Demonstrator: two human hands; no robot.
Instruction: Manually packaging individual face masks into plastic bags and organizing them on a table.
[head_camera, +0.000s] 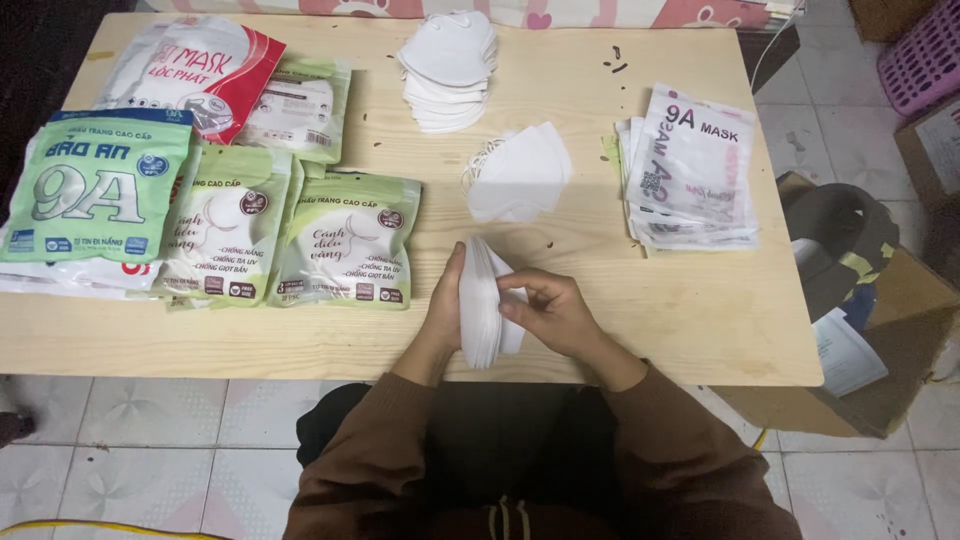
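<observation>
A sheaf of white masks (484, 300) was held on edge above the near edge of the wooden table (700, 320), clasped between the left hand (446, 300) and the right hand (553, 312), both closed on it. Just beyond lay a loose mask pile (520, 172) and a taller stack (450, 70). Sealed green pouches (345, 240) showing masks inside lay to the left; flat white packets (690, 170) were stacked to the right.

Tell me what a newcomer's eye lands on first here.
Both hands, left hand and right hand, clasp a bundle of white masks upright at the near table edge. Green mask packets crowd the left side; a taller stack of white masks sits at the far edge.
</observation>
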